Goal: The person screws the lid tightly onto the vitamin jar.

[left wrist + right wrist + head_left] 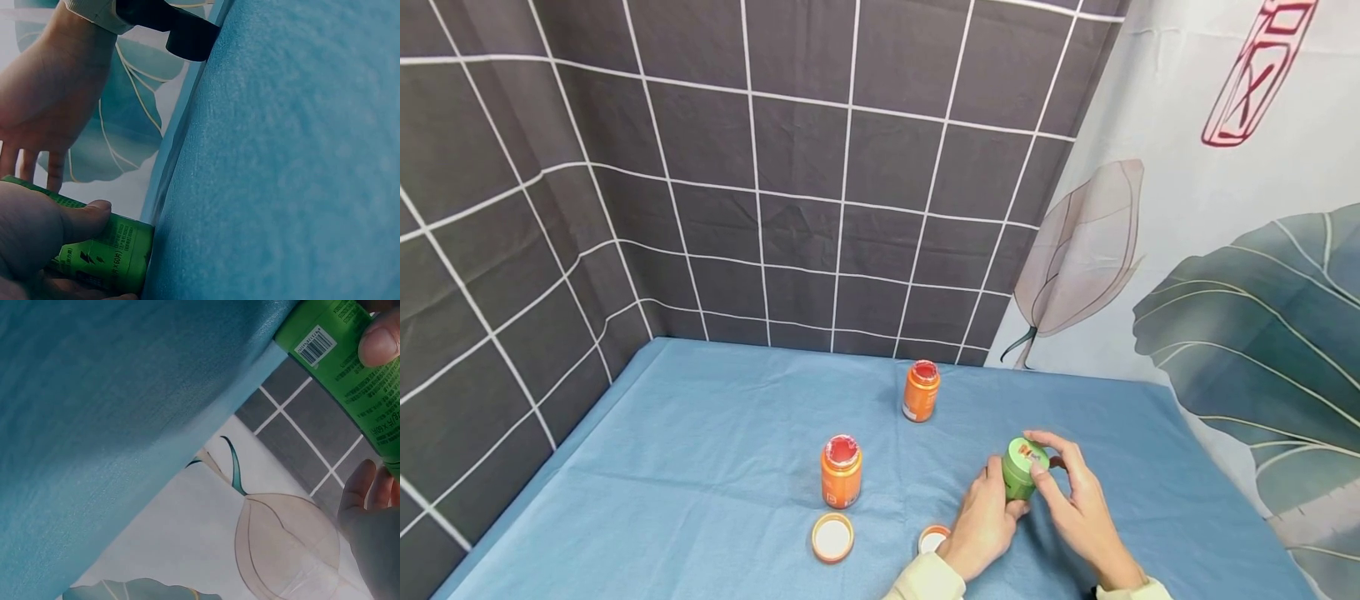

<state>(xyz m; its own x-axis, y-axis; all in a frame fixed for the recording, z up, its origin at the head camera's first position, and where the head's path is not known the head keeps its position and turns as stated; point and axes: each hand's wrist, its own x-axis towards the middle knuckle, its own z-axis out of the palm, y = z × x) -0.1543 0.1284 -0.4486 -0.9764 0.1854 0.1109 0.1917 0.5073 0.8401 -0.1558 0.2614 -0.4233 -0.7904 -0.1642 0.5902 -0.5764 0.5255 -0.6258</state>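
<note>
A green jar point(1018, 485) with a light green lid point(1028, 452) stands at the right of the blue cloth. My left hand point(987, 523) grips its body from the left. In the left wrist view the thumb lies along the printed side of the jar point(119, 253), its base right at the cloth. My right hand point(1078, 504) holds the lid, thumb on the near side and fingers at the far edge. From the right wrist, the jar point(337, 356) shows a barcode, and the right fingers point(359, 484) are up by the lid end.
Two orange jars stand lidless on the cloth point(700, 467), one nearer point(841, 482) and one farther back point(920, 398). Before the nearer jar lies an upturned orange lid point(832, 537). Another lid point(931, 540) is partly covered by the left wrist. A dark grid-patterned wall hanging point(797, 225) rises behind.
</note>
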